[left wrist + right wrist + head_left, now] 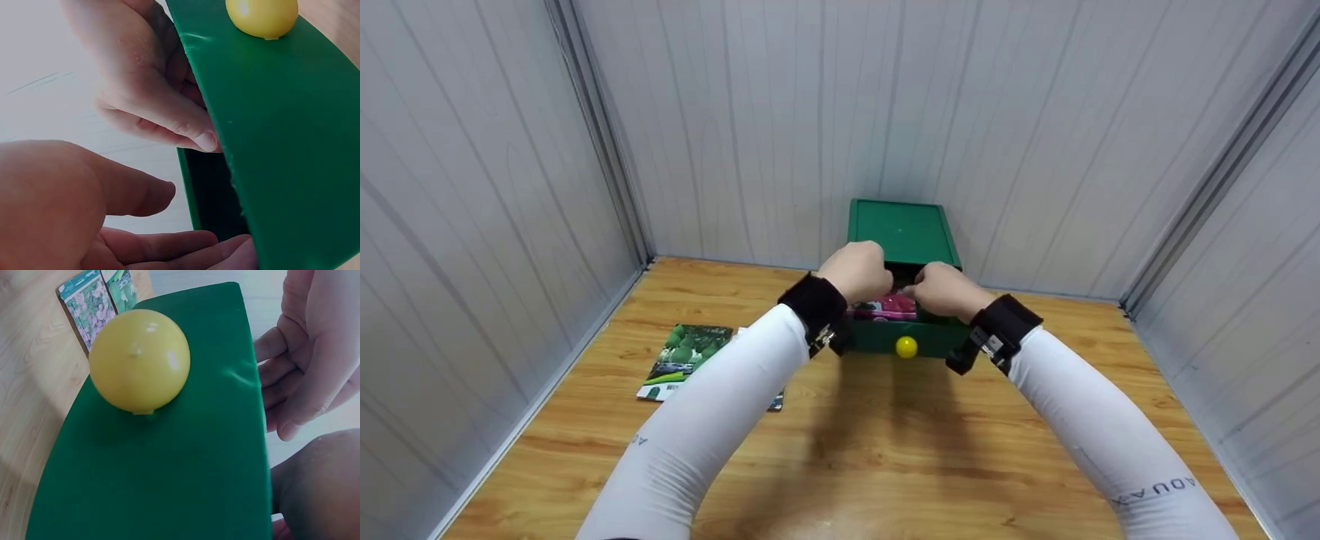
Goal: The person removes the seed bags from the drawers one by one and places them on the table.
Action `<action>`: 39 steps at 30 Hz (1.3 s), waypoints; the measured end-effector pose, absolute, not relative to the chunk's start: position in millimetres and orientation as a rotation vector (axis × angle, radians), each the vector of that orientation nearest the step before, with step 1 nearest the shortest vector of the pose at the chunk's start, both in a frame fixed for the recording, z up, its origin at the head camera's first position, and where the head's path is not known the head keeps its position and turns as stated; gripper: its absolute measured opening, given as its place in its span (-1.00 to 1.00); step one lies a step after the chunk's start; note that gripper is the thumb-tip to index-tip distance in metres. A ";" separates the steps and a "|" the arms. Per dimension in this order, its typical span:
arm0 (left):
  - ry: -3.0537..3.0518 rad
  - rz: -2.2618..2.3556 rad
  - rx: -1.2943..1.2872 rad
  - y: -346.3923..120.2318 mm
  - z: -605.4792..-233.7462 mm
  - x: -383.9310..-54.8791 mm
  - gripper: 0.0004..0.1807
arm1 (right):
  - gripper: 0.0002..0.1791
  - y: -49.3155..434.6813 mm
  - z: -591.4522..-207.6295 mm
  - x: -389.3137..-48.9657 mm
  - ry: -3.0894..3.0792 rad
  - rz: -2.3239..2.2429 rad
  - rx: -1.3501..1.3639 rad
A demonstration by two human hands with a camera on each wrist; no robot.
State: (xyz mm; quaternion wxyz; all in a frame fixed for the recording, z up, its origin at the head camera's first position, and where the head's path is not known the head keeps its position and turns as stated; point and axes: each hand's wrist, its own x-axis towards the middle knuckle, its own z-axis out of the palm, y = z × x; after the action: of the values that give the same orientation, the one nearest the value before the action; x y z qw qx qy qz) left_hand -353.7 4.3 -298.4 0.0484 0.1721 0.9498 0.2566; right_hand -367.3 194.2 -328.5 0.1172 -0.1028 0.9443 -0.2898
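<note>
A green box (pixel 901 229) stands against the back wall, its front drawer (pixel 874 339) pulled out. A round yellow knob (pixel 907 347) sits on the drawer front. Inside the drawer lies a pink and red printed packet (pixel 889 306). My left hand (pixel 857 272) reaches over the drawer's left side, thumb apart from fairly straight fingers in the left wrist view. From the right, my right hand (pixel 949 291) dips its fingers into the drawer beside the packet. The drawer front hides those right fingertips; I cannot tell whether they hold the packet.
Printed packets lie on the wooden table to the left, one with green pictures (pixel 684 361) and another partly under my left sleeve (pixel 720 420). White panel walls (pixel 780 127) enclose the back and both sides.
</note>
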 end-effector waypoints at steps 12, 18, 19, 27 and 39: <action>2.898 0.775 0.546 5.0 -300.3 -354.6 -0.54 | -0.44 193.2 -330.7 -370.5 2.783 -0.890 -0.310; 2.916 0.737 0.571 5.7 -300.4 -355.1 -0.53 | -0.43 193.5 -333.7 -373.8 2.824 -0.894 -0.327; 2.918 0.731 0.572 5.8 -300.6 -355.3 -0.53 | -0.43 193.3 -334.2 -374.5 2.835 -0.888 -0.337; 2.921 0.726 0.564 7.9 -302.1 -355.8 -0.53 | -0.43 190.0 -337.3 -377.6 2.885 -0.789 -0.307; 2.920 0.704 0.574 15.0 -302.9 -356.8 -0.55 | -0.48 194.2 -336.6 -374.8 2.994 -0.686 -0.222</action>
State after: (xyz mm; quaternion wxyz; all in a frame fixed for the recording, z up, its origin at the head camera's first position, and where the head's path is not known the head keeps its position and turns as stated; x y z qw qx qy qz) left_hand -356.8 15.0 -302.9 0.0417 0.1875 0.9540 0.2301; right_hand -374.8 194.2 -336.6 0.0311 -0.0722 0.9717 -0.2228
